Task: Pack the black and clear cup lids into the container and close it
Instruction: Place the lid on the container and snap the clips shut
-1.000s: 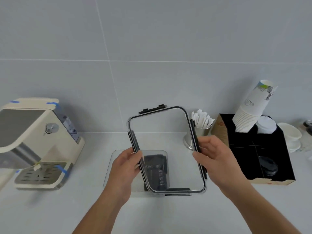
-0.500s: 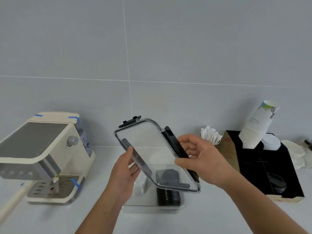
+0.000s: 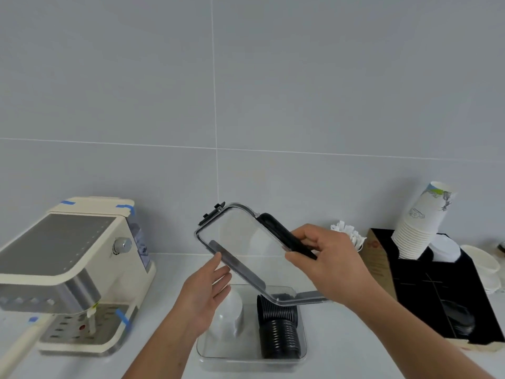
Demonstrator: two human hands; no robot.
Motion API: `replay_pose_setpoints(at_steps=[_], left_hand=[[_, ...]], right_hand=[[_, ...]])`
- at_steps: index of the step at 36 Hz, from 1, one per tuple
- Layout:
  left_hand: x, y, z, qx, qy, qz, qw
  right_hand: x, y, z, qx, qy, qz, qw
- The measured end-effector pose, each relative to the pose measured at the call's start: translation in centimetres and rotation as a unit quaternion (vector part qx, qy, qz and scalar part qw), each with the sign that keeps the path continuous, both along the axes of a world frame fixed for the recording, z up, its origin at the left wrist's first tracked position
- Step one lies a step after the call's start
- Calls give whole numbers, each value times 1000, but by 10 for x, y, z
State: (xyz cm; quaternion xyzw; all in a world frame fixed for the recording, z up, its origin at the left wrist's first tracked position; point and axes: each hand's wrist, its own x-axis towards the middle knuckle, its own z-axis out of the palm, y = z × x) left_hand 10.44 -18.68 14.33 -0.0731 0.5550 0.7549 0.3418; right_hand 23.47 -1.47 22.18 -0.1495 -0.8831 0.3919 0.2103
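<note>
container (image 3: 252, 356) stands open on the white surface (image 3: 355, 351), centre front. inside it: a row of black cup lids (image 3: 278, 326) on edge along the right side, a stack of clear cup lids (image 3: 229, 314) on the left side. container lid (image 3: 246, 247), clear with black latches, is held tilted above the container, its low corner over the black lids, far end raised toward the wall. right hand (image 3: 325, 261): grip clenched on the lid's right-side latch. left hand (image 3: 203, 294): fingers extended, fingertips touching the lid's left edge, grip released. coffee machine (image 3: 68, 272) to the left. black organiser tray (image 3: 442, 291) to the right, with a stack of paper cups (image 3: 420, 225).
</note>
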Motion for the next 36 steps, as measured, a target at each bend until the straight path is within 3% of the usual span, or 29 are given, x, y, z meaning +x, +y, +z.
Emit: replay_pose_setpoints(at_steps=[5,13,18,23,29,36], left_hand=[[4,-7,-1,-21,7,-25,999],[0,9,44,80,11,-37,996],[-7,15,58,116,-37,-38,992],[-6,13,57,114,-48,-39,992],[-5,11,49,105,-42,2,994],[-8,4,40,132,-13,15,991]], right_hand=[[-6,6,-3,47,-5,-29,998],[-20,11,-12,151,9,-19,988],[-24,7,-19,310,82,13,947],[-21,6,-27,395,89,55,913],[-22,4,-39,410,91,91,903],[-23,7,-50,358,32,160,919]])
